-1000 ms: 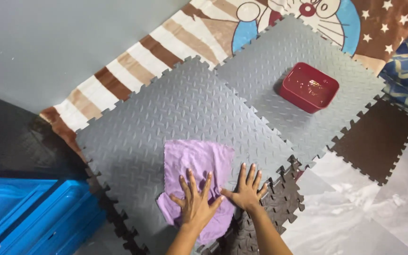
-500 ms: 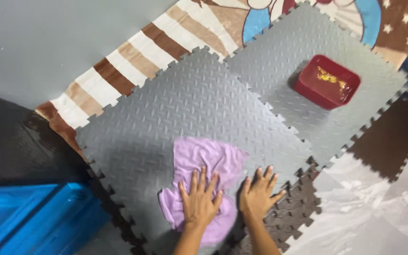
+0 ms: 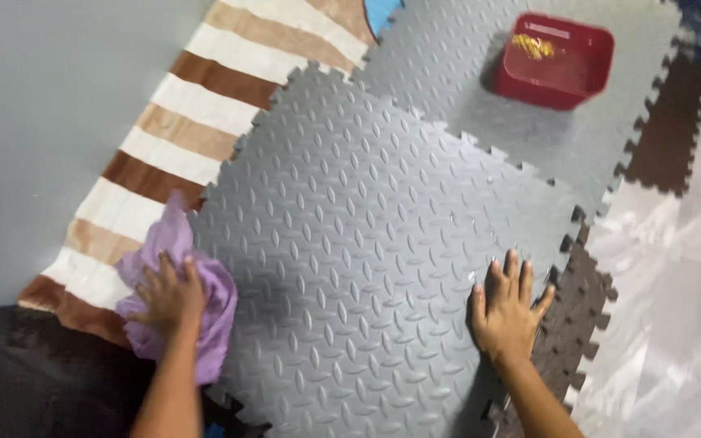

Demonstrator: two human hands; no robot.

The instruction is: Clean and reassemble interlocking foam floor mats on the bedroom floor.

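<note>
Purple cloth (image 3: 176, 304) sits bunched under your left hand (image 3: 168, 296), whose fingers curl down over it at the left edge of the grey foam mat (image 3: 367, 227), where the mat meets the striped brown-and-cream blanket (image 3: 196, 105). Your right hand (image 3: 509, 312) lies flat on the mat near its right edge, fingers spread and holding nothing. Well apart, a red tub (image 3: 557, 61) stands on the far grey mat tile.

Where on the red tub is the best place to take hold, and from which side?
Grip the red tub by its near long rim, coming from above: it sits upright and open-topped on the grey foam mat, the rim stands clear all round, and its smooth walls probably offer less purchase.
</note>
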